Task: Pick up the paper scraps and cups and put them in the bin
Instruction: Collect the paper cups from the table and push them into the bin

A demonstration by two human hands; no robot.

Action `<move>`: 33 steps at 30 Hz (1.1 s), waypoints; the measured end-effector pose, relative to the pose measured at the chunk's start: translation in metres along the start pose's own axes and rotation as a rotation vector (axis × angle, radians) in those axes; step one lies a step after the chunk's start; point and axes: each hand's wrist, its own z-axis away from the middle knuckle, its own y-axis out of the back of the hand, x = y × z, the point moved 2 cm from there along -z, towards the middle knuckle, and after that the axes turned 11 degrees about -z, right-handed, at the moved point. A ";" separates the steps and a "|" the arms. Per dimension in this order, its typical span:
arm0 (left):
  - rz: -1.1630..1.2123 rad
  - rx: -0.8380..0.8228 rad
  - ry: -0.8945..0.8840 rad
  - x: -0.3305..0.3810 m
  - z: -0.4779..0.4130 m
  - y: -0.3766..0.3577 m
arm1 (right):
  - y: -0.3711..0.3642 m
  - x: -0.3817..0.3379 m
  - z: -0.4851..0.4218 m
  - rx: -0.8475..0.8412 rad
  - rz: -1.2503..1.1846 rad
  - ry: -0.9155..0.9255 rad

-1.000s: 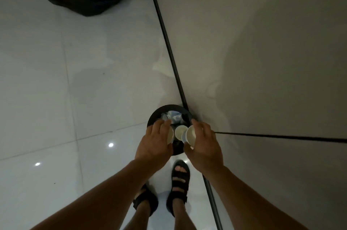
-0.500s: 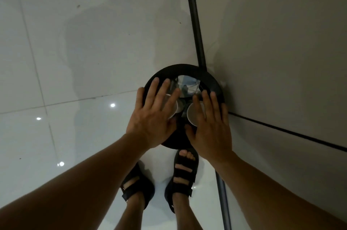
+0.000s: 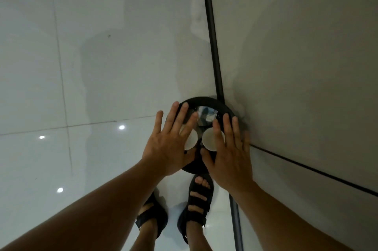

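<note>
**Both hands flat over the bin**

The black bin [image 3: 204,99] stands on the floor beside the wall. The left hand [image 3: 169,148] and right hand [image 3: 229,158] are spread above its mouth, fingers straight, gripping nothing. Inside, the left cup [image 3: 191,141] and right cup [image 3: 210,140] lie beneath the fingers, with the crumpled scraps [image 3: 205,116] beyond them.

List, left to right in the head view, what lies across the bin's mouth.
left hand → left cup → right cup → right hand, all over the black bin.
</note>
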 end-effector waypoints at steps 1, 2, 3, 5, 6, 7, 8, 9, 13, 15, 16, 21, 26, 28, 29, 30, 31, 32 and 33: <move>-0.002 -0.007 0.019 -0.008 0.008 0.014 | 0.018 -0.009 0.003 0.014 -0.001 0.017; -0.006 -0.015 0.040 -0.018 0.017 0.029 | 0.037 -0.018 0.006 0.025 0.002 0.030; -0.008 -0.028 0.059 -0.029 0.029 0.046 | 0.056 -0.029 0.010 0.032 0.004 0.036; -0.009 -0.048 0.084 -0.050 0.056 0.084 | 0.096 -0.054 0.017 0.038 -0.014 0.039; -0.004 -0.053 0.100 -0.059 0.071 0.102 | 0.115 -0.068 0.020 0.025 -0.023 0.027; 0.002 -0.051 0.123 -0.068 0.085 0.122 | 0.133 -0.082 0.022 0.005 -0.019 0.016; 0.006 -0.050 0.149 -0.074 0.102 0.143 | 0.151 -0.097 0.026 -0.006 -0.010 0.015; 0.012 -0.042 0.181 -0.080 0.118 0.163 | 0.169 -0.112 0.030 -0.004 -0.009 0.027; 0.026 -0.012 0.331 -0.092 0.198 0.237 | 0.234 -0.177 0.064 -0.020 -0.031 0.143; 0.047 -0.002 0.427 -0.091 0.243 0.267 | 0.254 -0.204 0.091 -0.050 -0.011 0.239; 0.056 0.012 0.484 -0.090 0.265 0.278 | 0.262 -0.215 0.105 -0.073 -0.004 0.284; 0.175 0.016 0.787 -0.069 0.381 0.311 | 0.287 -0.263 0.167 -0.158 0.054 0.535; 0.305 0.000 1.096 -0.036 0.503 0.306 | 0.300 -0.320 0.219 -0.225 0.154 0.793; 0.338 0.006 1.229 -0.022 0.557 0.298 | 0.298 -0.349 0.245 -0.281 0.180 0.889; 0.358 0.018 1.299 -0.014 0.585 0.295 | 0.296 -0.365 0.261 -0.304 0.197 0.946; 0.372 0.033 1.371 -0.006 0.615 0.291 | 0.293 -0.382 0.280 -0.325 0.216 1.007; 0.378 0.040 1.422 0.000 0.638 0.288 | 0.290 -0.396 0.295 -0.337 0.234 1.051; 0.386 0.042 1.484 0.008 0.666 0.283 | 0.287 -0.412 0.316 -0.347 0.254 1.108; 0.399 0.042 1.552 0.020 0.696 0.276 | 0.281 -0.428 0.340 -0.361 0.270 1.169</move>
